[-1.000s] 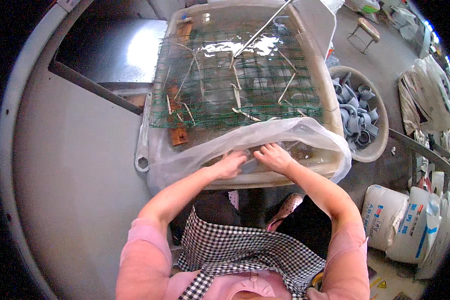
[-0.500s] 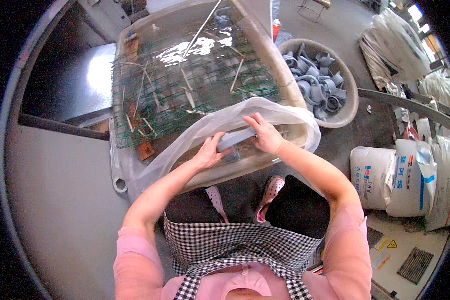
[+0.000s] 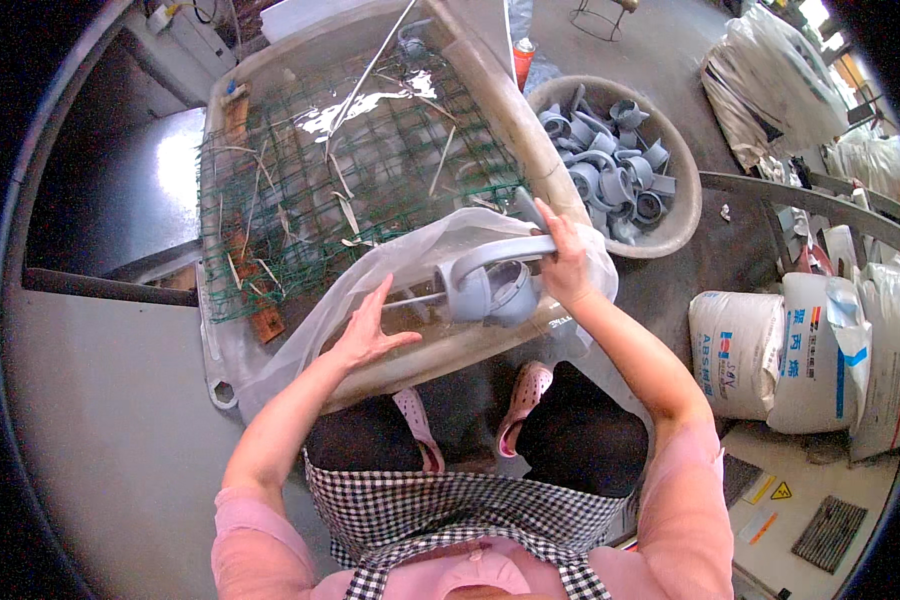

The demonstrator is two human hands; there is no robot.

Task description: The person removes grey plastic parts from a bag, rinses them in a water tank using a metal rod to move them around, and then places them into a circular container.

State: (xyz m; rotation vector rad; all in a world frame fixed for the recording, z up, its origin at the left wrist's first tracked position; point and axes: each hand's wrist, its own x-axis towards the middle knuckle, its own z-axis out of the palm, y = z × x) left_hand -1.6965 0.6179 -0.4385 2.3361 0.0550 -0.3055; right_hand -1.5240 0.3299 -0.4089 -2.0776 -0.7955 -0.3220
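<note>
A grey plastic moulded part point(image 3: 497, 285) with a ring-shaped body and an arched arm hangs over the near edge of a large tub point(image 3: 410, 362). My right hand point(image 3: 568, 262) is closed on the end of its arm, on the right. To the left of the part, my left hand point(image 3: 366, 330) has its fingers spread and holds nothing. A clear plastic film point(image 3: 365, 275) lies draped over the near side of the tub, below and around both hands. Behind it, a green wire mesh point(image 3: 310, 215) with white strips on it lies in the tub, over shiny water.
A round bin point(image 3: 692, 190) piled with similar grey parts point(image 3: 620, 170) stands right of the tub. Several filled white sacks point(image 3: 738, 350) stand further right, beside a metal rail point(image 3: 740, 186). A grey panel point(image 3: 110, 400) lies to the left. An orange-red container point(image 3: 523, 62) stands behind.
The grey part has turned and its ring body now shows. My left hand has let go and moved left with its fingers spread. My right hand has moved a little to the right, keeping the part.
</note>
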